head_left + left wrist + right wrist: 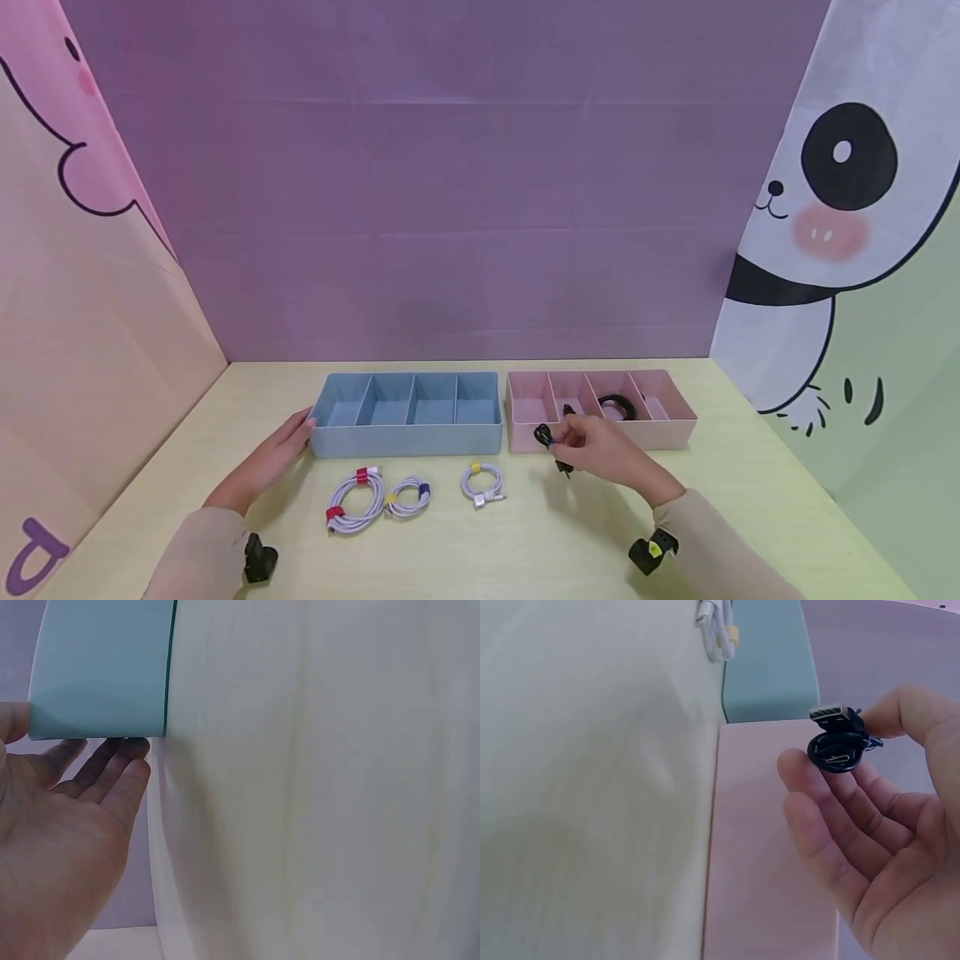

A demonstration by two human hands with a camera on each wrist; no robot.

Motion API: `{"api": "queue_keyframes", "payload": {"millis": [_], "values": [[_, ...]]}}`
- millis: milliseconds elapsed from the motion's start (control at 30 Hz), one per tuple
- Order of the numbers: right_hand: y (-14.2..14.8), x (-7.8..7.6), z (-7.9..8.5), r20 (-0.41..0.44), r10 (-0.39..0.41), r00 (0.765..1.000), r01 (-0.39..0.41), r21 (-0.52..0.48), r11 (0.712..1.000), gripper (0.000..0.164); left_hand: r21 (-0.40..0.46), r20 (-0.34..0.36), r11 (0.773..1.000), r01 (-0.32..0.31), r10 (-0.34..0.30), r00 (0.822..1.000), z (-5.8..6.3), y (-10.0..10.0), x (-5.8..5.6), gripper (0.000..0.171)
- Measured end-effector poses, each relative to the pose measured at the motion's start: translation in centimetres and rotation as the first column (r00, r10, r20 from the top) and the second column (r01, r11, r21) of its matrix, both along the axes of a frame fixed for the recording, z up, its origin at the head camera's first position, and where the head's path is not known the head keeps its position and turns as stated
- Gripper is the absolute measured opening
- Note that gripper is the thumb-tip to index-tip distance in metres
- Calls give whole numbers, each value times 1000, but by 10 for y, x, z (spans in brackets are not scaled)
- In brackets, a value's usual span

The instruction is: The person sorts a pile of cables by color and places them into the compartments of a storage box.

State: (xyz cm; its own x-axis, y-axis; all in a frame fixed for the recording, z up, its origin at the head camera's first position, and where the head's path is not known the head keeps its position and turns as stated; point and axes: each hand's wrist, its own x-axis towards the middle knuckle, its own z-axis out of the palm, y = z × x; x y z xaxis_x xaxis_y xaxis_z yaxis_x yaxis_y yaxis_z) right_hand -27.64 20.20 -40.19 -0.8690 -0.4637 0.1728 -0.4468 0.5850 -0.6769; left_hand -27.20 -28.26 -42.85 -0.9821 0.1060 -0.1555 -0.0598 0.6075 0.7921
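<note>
My left hand [273,458] rests against the left end of a blue divided box [405,442], thumb at its upper front corner and fingers along the end wall. In front of the pink divided box [660,435], my right hand [603,450] pinches a small coiled black USB cable [838,752] between thumb and fingertips. Its metal plug [829,714] sticks out in the right wrist view, while the other fingers curve loosely below. A thicker black coiled cable [628,407] lies in the pink box's third compartment from the left.
In front of the blue box lie a large white coiled cable [345,523] with red ties, a smaller white coil [408,510] with yellow and blue ties, and another white coil [467,487] with a yellow tie. A purple backdrop [465,208] stands behind the table [420,567].
</note>
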Motion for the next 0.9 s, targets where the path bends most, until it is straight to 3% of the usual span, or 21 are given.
{"api": "queue_keyframes", "payload": {"millis": [200,900], "values": [[-3,-2,6,3,1,1000,-1,-35,999,6,4,-3,1000,-1,1,1000,0,0,0,78],[-4,-19,22,-88,-99,991,100,13,995,4,-6,-2,1000,-1,1,1000,0,0,1,78]]}}
